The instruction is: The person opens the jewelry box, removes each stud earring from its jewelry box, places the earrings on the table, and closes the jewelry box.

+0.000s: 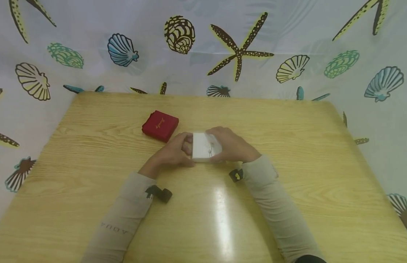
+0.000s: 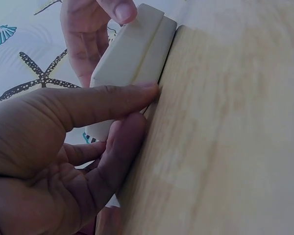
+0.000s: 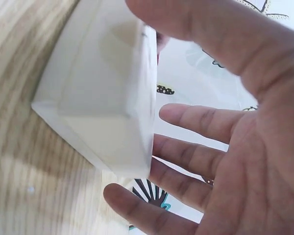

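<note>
The small white boxy thing, maybe card (image 1: 201, 146), is between two hands, at the light brown wooden table (image 1: 98, 160). The left hand (image 1: 175, 149) is at its nine o'clock and pinches the low edge. The right hand (image 1: 231, 144) is at three o'clock, fingers long and loose around it; how hard they press, I can't tell.

If one hand pulls more than the other, the white thing could tip or slide. If its top sticks, a hard tug could make it pop off too fast. The left hand is near the flat red box with gold writing (image 1: 160, 126), at ten o'clock, so a bump could push that away.

Only the head view shows the gold writing and all of the thin dark drawing (image 1: 210, 148) on the white top. The left wrist view shows a line (image 2: 148, 47) along the side, where two parts seem to meet.
</note>
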The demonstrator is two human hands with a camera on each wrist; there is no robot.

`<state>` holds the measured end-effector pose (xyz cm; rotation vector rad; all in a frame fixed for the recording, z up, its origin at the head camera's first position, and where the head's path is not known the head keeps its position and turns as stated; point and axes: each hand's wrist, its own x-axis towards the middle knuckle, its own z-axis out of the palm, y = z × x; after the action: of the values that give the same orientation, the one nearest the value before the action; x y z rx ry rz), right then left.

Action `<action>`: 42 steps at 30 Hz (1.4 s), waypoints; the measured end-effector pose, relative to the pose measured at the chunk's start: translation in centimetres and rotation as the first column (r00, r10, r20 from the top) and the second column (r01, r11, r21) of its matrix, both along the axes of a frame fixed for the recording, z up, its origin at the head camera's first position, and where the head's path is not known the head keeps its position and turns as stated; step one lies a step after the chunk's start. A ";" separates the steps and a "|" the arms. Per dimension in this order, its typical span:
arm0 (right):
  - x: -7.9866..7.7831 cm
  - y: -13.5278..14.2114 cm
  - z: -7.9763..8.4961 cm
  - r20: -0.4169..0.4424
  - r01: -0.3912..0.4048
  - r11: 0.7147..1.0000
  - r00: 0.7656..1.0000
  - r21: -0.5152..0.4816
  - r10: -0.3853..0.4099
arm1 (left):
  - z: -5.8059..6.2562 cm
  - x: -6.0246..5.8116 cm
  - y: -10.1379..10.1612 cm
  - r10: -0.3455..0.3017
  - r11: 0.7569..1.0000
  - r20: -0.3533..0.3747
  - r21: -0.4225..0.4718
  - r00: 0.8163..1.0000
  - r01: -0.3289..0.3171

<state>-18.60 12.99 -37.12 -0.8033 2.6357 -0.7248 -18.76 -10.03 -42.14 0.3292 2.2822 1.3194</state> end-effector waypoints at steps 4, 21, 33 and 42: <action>0.1 -0.4 -0.1 -0.035 -0.022 1.000 0.999 0.000 0.022 | 0.0 0.0 0.0 0.002 1.000 -0.010 0.004 1.000 -0.002; 0.3 -0.6 0.2 -0.022 0.007 1.000 1.000 0.022 -0.007 | 0.2 0.0 0.2 0.008 1.000 0.010 -0.010 1.000 -0.008; 0.5 -0.7 0.5 0.000 0.019 1.000 1.000 0.016 -0.019 | -0.1 -0.2 0.2 0.012 1.000 0.021 -0.010 1.000 -0.012; 0.4 -0.7 0.5 0.008 0.026 0.999 1.000 0.019 -0.026 | -0.1 -0.2 0.3 0.018 1.000 0.026 -0.020 0.999 -0.017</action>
<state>-18.17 12.30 -36.65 -0.7602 2.6462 -0.7074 -18.97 -9.76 -42.28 0.2842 2.2795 1.3012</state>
